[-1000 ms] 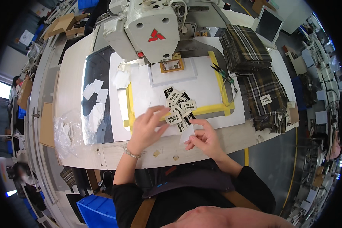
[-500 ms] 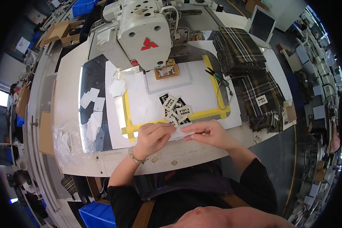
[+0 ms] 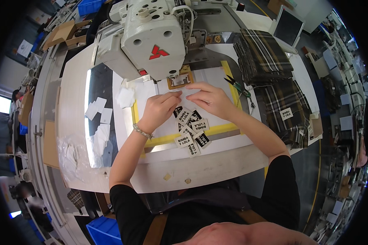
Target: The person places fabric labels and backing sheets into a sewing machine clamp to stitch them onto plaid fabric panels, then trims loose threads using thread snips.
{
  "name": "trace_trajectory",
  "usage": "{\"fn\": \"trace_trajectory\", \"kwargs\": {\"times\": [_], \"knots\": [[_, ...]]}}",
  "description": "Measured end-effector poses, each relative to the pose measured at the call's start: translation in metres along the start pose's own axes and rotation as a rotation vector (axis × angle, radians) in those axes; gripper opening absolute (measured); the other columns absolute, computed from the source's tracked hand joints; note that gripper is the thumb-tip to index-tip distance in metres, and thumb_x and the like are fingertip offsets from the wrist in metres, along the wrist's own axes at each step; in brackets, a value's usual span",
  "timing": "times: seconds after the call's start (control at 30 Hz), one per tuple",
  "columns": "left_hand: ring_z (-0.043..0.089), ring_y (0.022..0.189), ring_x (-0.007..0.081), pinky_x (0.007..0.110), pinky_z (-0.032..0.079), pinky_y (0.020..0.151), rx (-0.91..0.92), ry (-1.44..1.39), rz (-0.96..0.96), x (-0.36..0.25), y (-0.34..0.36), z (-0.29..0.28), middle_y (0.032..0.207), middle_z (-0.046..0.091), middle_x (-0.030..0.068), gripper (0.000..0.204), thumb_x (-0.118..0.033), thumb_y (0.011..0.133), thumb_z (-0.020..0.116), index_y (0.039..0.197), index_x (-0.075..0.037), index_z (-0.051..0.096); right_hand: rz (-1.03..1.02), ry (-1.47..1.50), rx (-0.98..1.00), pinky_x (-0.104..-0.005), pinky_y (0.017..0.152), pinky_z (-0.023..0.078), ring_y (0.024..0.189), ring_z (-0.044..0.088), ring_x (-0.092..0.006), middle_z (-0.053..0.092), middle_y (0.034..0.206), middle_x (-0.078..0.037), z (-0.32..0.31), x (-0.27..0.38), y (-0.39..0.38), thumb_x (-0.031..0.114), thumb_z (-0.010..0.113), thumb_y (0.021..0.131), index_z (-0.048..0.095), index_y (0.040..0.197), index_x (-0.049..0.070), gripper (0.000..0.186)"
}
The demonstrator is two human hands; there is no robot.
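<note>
Both my hands are over the white work sheet, just in front of the sewing machine's small brown clamp frame (image 3: 180, 86). My left hand (image 3: 159, 108) is closed, thumb and fingertips pinched; anything in them blends into the white. Facing it, my right hand (image 3: 212, 101) has its fingers bent toward the thumb near the clamp's right corner, around something too pale to make out. Below the hands lies a loose pile of black and cream square labels (image 3: 191, 128), some reaching past the yellow tape border (image 3: 216, 132).
The white sewing machine head (image 3: 153, 41) stands over the clamp. Green-handled snips (image 3: 242, 90) lie right of the sheet, beside stacked plaid fabric (image 3: 268, 61). White paper pieces (image 3: 126, 97) and a clear plastic bag (image 3: 71, 157) are on the left. A screen (image 3: 288, 28) stands at the far right.
Both hands have moved away from my body, from the table's near side up to the clamp. More labels at the pile's near end are now uncovered.
</note>
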State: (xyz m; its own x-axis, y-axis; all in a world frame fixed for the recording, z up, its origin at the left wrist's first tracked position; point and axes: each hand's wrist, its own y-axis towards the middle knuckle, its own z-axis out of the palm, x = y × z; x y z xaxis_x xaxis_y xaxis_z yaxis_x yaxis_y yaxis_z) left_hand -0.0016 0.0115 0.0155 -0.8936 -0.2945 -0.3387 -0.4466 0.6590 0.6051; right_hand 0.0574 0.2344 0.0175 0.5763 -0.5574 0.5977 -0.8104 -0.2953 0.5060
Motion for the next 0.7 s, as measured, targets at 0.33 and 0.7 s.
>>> {"fn": "trace_trajectory", "kwargs": {"times": [0.33,0.7], "knots": [[0.068,0.073,0.0226,0.032,0.057,0.064,0.145,0.121,0.129,0.026,-0.003,0.019,0.108,0.07,0.0047,0.016,-0.001,0.073,0.068,0.088,-0.007,0.065,-0.172,-0.091,0.058,-0.0355,0.08,0.056,0.092,0.069,-0.0251,0.072,0.106,-0.006,0.025,-0.062,-0.009,0.012,0.066,0.086,0.072,0.098,0.009,0.014],[0.066,0.067,0.0202,0.032,0.055,0.059,0.121,0.091,0.157,0.009,-0.008,0.02,0.102,0.069,0.0041,0.025,-0.002,0.073,0.069,0.097,-0.007,0.066,0.09,0.05,0.012,-0.0335,0.073,0.056,0.084,0.07,-0.0271,0.072,0.097,-0.011,0.023,-0.039,-0.006,0.012,0.065,0.089,0.07,0.099,0.007,0.012]]}}
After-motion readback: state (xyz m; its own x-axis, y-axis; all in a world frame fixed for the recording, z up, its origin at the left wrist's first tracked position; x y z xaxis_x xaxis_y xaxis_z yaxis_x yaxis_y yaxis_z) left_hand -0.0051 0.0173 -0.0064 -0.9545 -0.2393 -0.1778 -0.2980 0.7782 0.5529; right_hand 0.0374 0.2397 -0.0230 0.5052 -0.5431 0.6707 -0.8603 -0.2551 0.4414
